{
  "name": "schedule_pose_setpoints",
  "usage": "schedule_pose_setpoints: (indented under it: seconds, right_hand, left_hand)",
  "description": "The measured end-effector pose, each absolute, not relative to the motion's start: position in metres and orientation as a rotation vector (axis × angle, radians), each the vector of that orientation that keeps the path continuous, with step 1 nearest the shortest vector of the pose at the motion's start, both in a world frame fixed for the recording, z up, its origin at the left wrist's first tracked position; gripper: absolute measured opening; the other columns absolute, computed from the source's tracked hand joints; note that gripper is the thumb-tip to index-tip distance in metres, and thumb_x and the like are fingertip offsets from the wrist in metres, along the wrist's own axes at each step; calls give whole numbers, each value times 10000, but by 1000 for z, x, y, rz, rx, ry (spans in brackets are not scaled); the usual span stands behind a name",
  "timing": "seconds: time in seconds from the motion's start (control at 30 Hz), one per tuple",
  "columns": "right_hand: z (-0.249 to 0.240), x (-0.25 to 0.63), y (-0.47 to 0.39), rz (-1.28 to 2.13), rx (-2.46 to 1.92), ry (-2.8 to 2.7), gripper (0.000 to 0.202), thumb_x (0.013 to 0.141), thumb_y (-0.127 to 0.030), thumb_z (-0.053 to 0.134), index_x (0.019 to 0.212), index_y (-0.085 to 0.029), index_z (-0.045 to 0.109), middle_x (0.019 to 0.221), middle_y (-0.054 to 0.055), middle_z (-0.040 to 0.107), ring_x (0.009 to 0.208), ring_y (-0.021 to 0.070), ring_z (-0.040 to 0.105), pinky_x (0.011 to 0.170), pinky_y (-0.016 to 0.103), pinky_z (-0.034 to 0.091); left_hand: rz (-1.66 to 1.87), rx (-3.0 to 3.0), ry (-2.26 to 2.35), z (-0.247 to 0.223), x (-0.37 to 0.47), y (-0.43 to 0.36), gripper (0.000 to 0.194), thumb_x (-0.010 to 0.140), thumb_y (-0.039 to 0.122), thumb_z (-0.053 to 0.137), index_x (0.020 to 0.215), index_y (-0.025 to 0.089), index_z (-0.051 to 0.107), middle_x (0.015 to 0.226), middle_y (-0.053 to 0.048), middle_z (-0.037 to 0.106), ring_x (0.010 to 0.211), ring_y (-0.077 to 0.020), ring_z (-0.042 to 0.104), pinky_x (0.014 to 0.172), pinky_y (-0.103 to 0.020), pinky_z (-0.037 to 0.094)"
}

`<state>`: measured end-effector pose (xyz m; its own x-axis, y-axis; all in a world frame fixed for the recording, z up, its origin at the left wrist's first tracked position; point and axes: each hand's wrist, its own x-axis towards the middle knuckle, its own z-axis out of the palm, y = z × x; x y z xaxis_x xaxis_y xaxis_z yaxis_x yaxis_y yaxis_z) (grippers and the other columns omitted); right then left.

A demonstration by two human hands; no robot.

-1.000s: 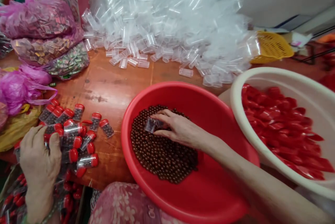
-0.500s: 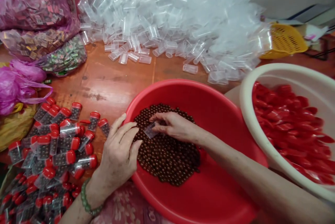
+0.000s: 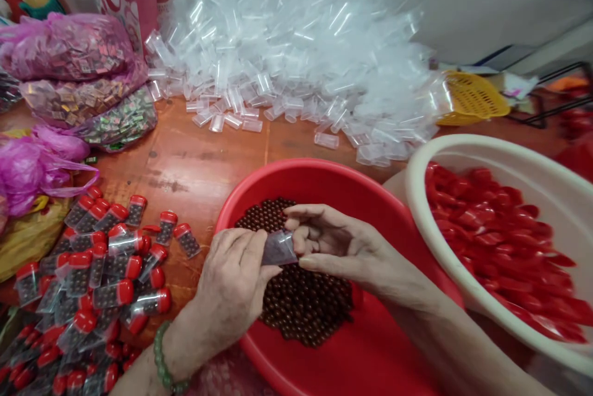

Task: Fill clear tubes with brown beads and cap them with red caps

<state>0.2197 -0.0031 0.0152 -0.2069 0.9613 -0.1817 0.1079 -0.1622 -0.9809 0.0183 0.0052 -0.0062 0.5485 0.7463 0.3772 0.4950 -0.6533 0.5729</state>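
Note:
A small clear plastic container [image 3: 280, 248] is held level over the red basin [image 3: 398, 223]. My left hand [image 3: 234, 269], with a green bead bracelet [image 3: 163, 362] at the wrist, grips one end between thumb and fingers. At the other end is my right hand [image 3: 340, 244], cupped, its thumb and fingers apart and their tips at the container's edge. Whether anything is inside the container I cannot make out. Below both hands, dark brown round beads [image 3: 308, 303] lie heaped in the basin; the hands hide part of the heap.
Clear empty containers [image 3: 287, 56] are piled at the back. A white tub [image 3: 417, 180] of red caps [image 3: 495, 229] stands at right, near a yellow basket [image 3: 477, 96]. Bead-filled, red-capped containers [image 3: 115, 266] lie at left, below bags of small packets [image 3: 74, 99].
My right hand has lifted the container from the beads. My left hand has moved from the basin's rim and closed on it; my right fingers have spread. The view has shifted slightly.

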Motion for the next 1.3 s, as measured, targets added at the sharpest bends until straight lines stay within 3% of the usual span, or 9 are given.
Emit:
schedule_pose_setpoints:
  seconds: [0.27,0.43,0.5,0.57,0.67,0.8,1.0,1.3]
  right_hand:
    - [-4,194,-4,1351,-1187,-1296,422,721,-469,755,1064,-243,659,990,56,639,914,208,650,793,351,550]
    - [-8,199,10,1452,-1246,-1234,448,732,-531,716,1008,-198,601,882,37,660,791,185,654,747,344,547]
    - [-10,213,22,1244,-1414,-1567,371,796,-477,665,1003,-180,587,905,50,666,805,181,646,742,325,538]
    - [-14,228,34,780,-1706,-2073,272,853,-371,612,1012,-152,593,938,84,676,824,189,640,739,318,521]
    - [-24,245,47,206,-1988,-2532,114,840,-141,548,874,-100,648,842,166,684,810,264,626,715,387,476]
    - [-40,248,52,56,-2072,-2668,257,792,13,444,718,-84,670,738,224,664,749,303,603,627,396,421]
    - [-56,234,66,116,-2004,-2874,245,809,-1,479,721,-91,689,737,197,674,698,248,623,563,308,440]
    - [-53,191,51,586,-1359,-3028,244,866,-26,462,985,-89,666,944,128,676,798,197,650,708,285,505]
  left_hand:
    - [954,2128,979,-5,16,9,262,931,262,503,1136,115,571,1012,-133,704,952,-226,652,858,-385,551]
    - [927,2247,1102,-11,21,6,426,902,315,564,1252,81,498,1247,-201,622,1213,-288,562,1006,-451,495]
    - [972,2286,1154,-15,21,5,490,889,287,583,1304,64,450,1316,-220,570,1299,-294,489,1057,-461,457]
    - [1008,2298,1218,-20,20,4,466,889,199,559,1316,56,439,1328,-216,558,1347,-288,433,1087,-469,430]
    - [979,2287,1303,-26,18,4,456,886,114,506,1332,59,429,1371,-210,522,1382,-289,380,1105,-497,407]
    - [945,2245,1322,-28,18,4,453,888,86,469,1337,58,422,1387,-211,505,1375,-275,392,1107,-497,409]
    - [975,2224,1309,-27,20,5,433,888,61,440,1321,59,436,1367,-212,522,1373,-269,397,1106,-488,415]
    - [1024,2199,1280,-31,19,6,467,856,-8,348,1308,37,456,1367,-220,522,1374,-264,398,1121,-472,399]
